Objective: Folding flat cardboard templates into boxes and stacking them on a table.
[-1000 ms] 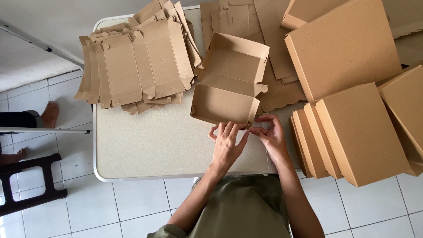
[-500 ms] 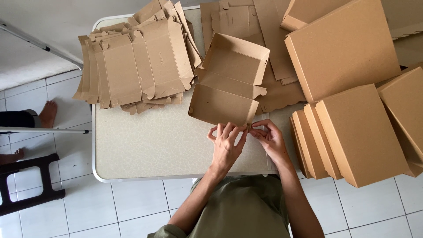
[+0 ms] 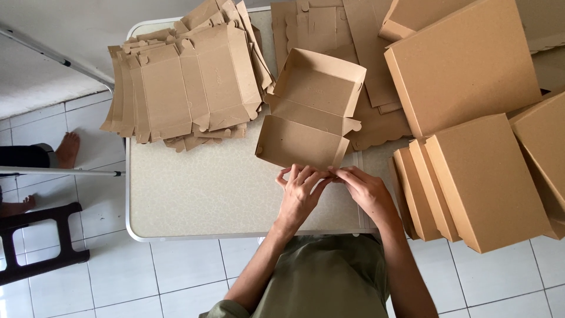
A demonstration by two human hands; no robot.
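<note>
Both hands meet at the near edge of a half-folded brown cardboard box (image 3: 309, 115), which lies open on the pale desk (image 3: 194, 188) just beyond the fingers. The left hand (image 3: 300, 191) lies with its fingers spread and pressed on the box's near wall, gripping its lower rim; the right hand (image 3: 365, 188) is just beside it, fingertips pinching the same edge, the two hands touching at the fingertips. The box's far half, the lid part with a small tab at its side, stands tilted up away from the hands. Farther off to the left of the left hand lies a fanned pile of flat unfolded box blanks (image 3: 185, 82). More flat blanks (image 3: 329, 23) lie past the box. To the right of the right hand, finished closed boxes (image 3: 471, 176) lean in a row, with a larger closed box (image 3: 465, 65) beyond them. Well to the left, on the tiled floor, another person's bare foot (image 3: 66, 150) shows.
</note>
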